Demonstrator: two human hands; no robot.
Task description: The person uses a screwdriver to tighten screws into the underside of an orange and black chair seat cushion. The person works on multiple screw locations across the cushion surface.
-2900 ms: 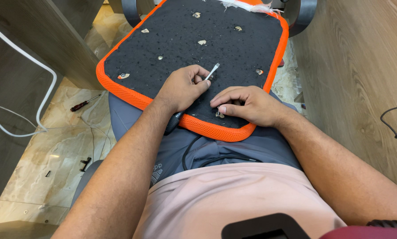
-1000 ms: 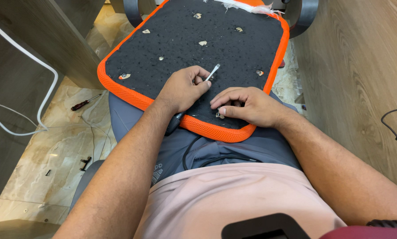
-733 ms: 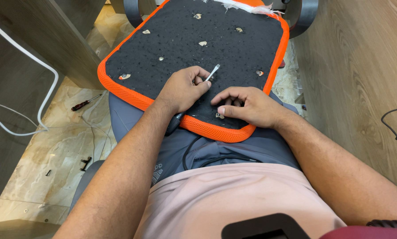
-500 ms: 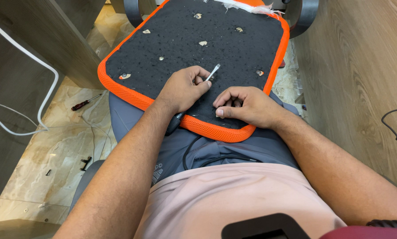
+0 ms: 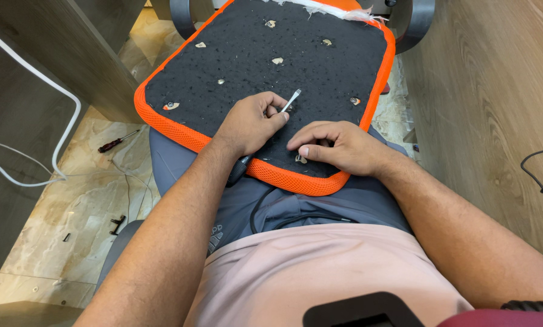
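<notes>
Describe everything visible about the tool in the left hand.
The tool looks like a flat-bladed screwdriver: a slim pale metal shaft with a flattened tip, angled up and right over the black pad. The left hand is closed around it, hiding most of it; a dark handle end pokes out below the wrist, at the pad's orange edge.

Beige marble floor (image 5: 78, 200) lies between wood-grain panels (image 5: 489, 109); a white cable (image 5: 53, 97) and a red-handled screwdriver (image 5: 115, 143) lie at left.

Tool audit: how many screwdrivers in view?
2: a screwdriver in the left hand, blade on the black seat pad; a red-handled screwdriver on the floor. Others may be hidden.
</notes>
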